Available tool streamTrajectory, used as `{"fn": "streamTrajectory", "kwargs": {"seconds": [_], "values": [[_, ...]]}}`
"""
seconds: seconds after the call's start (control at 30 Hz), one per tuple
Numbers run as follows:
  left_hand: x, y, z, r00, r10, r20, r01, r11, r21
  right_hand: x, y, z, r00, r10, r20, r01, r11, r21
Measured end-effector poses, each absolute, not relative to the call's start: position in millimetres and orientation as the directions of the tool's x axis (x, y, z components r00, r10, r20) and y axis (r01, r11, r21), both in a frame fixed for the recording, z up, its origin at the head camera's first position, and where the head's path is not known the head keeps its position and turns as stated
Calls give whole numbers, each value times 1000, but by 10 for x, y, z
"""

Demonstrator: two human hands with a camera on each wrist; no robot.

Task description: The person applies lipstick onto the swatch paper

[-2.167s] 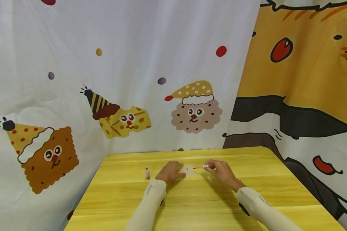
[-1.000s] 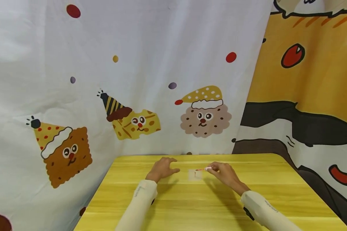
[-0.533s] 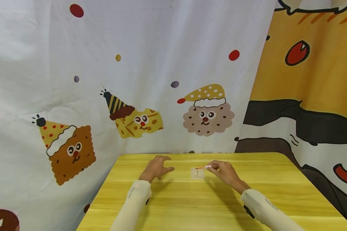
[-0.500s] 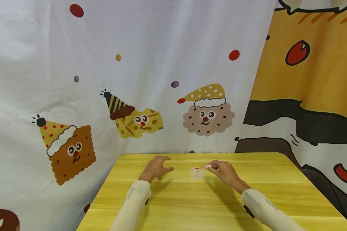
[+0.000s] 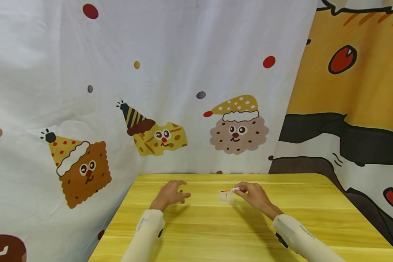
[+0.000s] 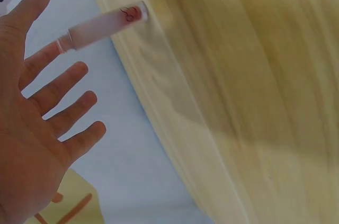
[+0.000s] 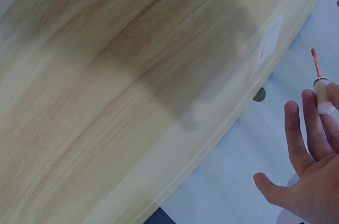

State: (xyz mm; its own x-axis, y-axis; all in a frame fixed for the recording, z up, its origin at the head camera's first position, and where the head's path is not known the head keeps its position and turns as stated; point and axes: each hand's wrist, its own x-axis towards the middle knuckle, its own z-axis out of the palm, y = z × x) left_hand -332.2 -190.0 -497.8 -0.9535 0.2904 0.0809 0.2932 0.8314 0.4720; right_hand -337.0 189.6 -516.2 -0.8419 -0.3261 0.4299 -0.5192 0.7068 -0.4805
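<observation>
My right hand (image 5: 254,196) pinches the white cap of a lip gloss wand (image 7: 322,94) between thumb and fingers. The wand's red applicator tip points left, over the far edge of a small pale paper square (image 5: 226,197) that bears a short red stroke. My left hand (image 5: 168,195) is over the table to the left, thumb and fingers spread apart. Beside its fingers, an uncapped lip gloss tube (image 6: 103,26) stands upright on the table, pinkish with a red mark near its base. In the left wrist view the tube's neck overlaps the index fingertip. From the head, the hand mostly hides the tube.
A yellow wood-grain table (image 5: 196,229) spreads beneath both hands. Behind its far edge hangs a white curtain (image 5: 170,43) printed with cartoon biscuits and cheese, with a large orange and black print on the right.
My left hand has left the paper square and moved left to the lip gloss tube, fingers spread. The right hand keeps its pinch on the wand near the paper. The head view has shifted.
</observation>
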Motion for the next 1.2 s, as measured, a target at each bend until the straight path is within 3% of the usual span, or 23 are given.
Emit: {"fn": "streamTrajectory", "kwargs": {"seconds": [0.43, 1.2], "values": [[-3291, -2043, -5136, -973, 224, 63, 227, 861, 455, -3385, 1857, -5156, -847, -323, 422, -512, 709, -485], [-3196, -2119, -5319, -961, 252, 114, 274, 807, 523, -3334, 1774, -5187, -852, -329, 406, -509, 699, -503]]}}
